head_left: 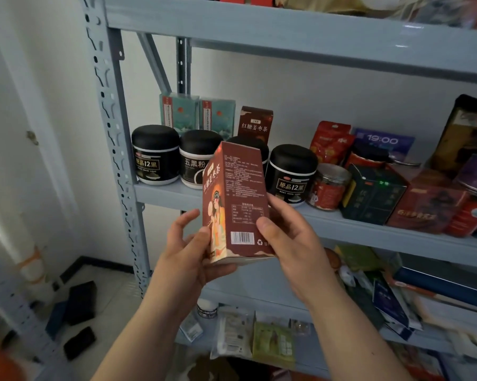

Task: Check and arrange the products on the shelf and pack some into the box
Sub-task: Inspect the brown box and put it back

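Head view: both hands, left hand point(188, 251) and right hand point(289, 237), grip a brown carton point(236, 199) before the shelf point(171, 192) front edge. Checking step, apparently; next, reshelve or pack.

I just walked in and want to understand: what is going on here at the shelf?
A person holds a brown tea box in both hands in front of a metal shelf. The left hand supports its lower corner; the right hand grips the side near the barcode. The printed side faces the camera, so it seems to be under check. Black-lidded jars stand on the shelf behind.
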